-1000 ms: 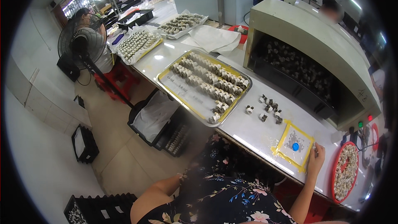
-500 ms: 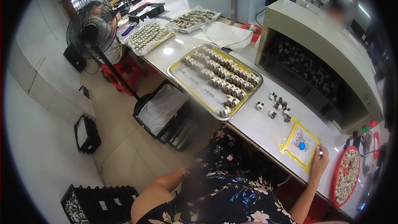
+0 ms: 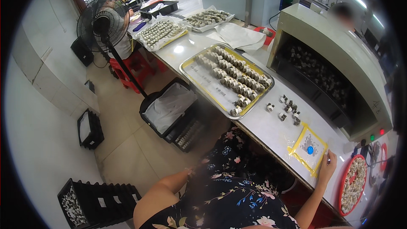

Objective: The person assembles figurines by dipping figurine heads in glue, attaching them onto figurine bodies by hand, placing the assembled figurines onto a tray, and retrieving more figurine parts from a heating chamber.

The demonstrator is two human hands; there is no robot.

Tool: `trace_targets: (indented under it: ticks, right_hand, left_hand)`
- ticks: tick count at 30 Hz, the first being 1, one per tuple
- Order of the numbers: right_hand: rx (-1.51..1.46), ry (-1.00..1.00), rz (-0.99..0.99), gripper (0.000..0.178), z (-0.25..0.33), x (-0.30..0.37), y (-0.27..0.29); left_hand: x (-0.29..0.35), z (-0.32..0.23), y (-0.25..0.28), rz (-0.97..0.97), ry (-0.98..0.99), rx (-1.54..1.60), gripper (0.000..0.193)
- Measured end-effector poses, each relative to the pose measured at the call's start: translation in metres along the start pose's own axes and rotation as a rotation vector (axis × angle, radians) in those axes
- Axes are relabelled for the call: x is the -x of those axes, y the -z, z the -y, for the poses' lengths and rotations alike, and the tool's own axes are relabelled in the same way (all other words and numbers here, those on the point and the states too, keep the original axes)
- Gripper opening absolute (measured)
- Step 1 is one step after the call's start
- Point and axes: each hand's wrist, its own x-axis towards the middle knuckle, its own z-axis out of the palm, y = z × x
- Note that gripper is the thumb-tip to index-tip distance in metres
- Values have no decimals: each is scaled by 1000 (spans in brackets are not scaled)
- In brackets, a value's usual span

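My right hand [image 3: 327, 165] rests on the tabletop at the right edge of a white sheet [image 3: 306, 138] bordered with yellow tape. Its fingers are curled round something small, which I cannot make out. A round blue piece [image 3: 310, 149] lies on the sheet among grey smudges. Just beyond the sheet, several small dark-and-white parts [image 3: 289, 108] lie loose. Rows of similar parts stand in a metal tray [image 3: 185, 70] with a yellow-edged liner. My left forearm [image 3: 176, 181] reaches forward at the lower middle; the left hand is hidden behind dark floral cloth.
A beige machine [image 3: 277, 29] with a dark opening stands behind the sheet. A red basket [image 3: 340, 199] of small parts sits right of my hand. Lined trays [image 3: 186, 33] lie farther left. A fan [image 3: 101, 25] and black crates [image 3: 101, 203] stand on the floor.
The whole view has shifted slightly, so the fan, trays and machine appear a little farther right. My right hand stays at the sheet's edge, its fingers turned slightly.
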Motion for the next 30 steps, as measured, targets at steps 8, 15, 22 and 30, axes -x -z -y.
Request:
trace_targets:
  ticks: [8, 15, 22, 30]
  right_hand:
    - [-41, 46, -24, 25, -4, 0, -1]
    - [-5, 32, -10, 25, -9, -1, -2]
    - [-20, 41, -10, 25, -13, -1, -2]
    - [-16, 103, -46, 26, -7, -4, -5]
  left_hand:
    - [-8, -8, -6, 56, 30, -11, 43]
    - [-10, -2, -9, 90, 80, -15, 44]
    - [-9, 9, -11, 117, 134, -4, 45]
    - [7, 41, -15, 198, 254, -61, 46]
